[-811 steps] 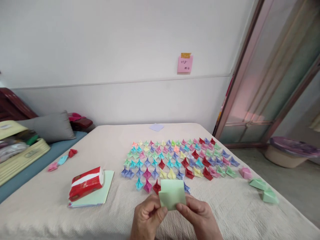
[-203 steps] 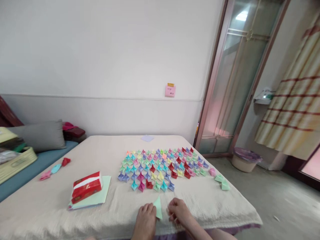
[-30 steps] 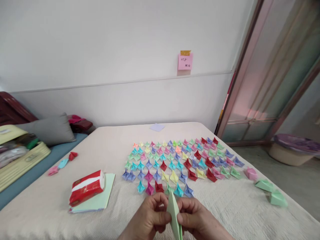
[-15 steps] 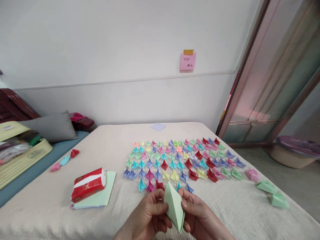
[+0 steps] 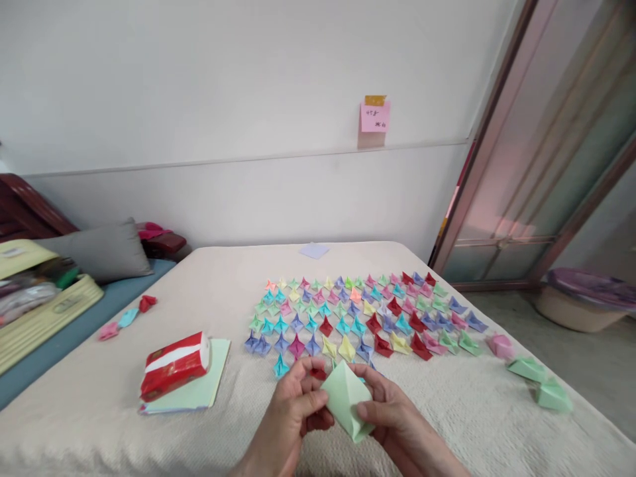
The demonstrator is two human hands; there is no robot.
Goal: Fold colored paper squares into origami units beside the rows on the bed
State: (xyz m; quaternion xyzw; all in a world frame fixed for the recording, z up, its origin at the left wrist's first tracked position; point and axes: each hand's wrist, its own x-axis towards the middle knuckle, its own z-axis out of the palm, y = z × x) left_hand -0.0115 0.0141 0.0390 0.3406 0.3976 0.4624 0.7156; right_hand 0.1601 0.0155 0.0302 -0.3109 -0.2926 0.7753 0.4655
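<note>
A folded piece of pale green origami paper (image 5: pixel 342 394) is held up between both hands near the front of the table. It has a diamond outline with a crease down its middle. My left hand (image 5: pixel 301 401) pinches its left corner between thumb and fingers. My right hand (image 5: pixel 385 411) grips the right side, thumb on the near face and fingers behind. Just beyond the hands stand rows of small folded paper boats (image 5: pixel 346 348) in many colours, and the hands cover part of the nearest row.
At left, a red tissue pack (image 5: pixel 176 366) lies on a stack of green paper (image 5: pixel 218 374). Larger green folded pieces (image 5: pixel 553 395) and a pink one (image 5: pixel 500 346) sit along the right edge. A lilac sheet (image 5: pixel 314 250) lies at the back, below a pink note (image 5: pixel 375 117) on the wall.
The green paper has turned in my hands, from a narrow, edge-on shape to a wider diamond facing me. My right thumb has moved onto its near face.
</note>
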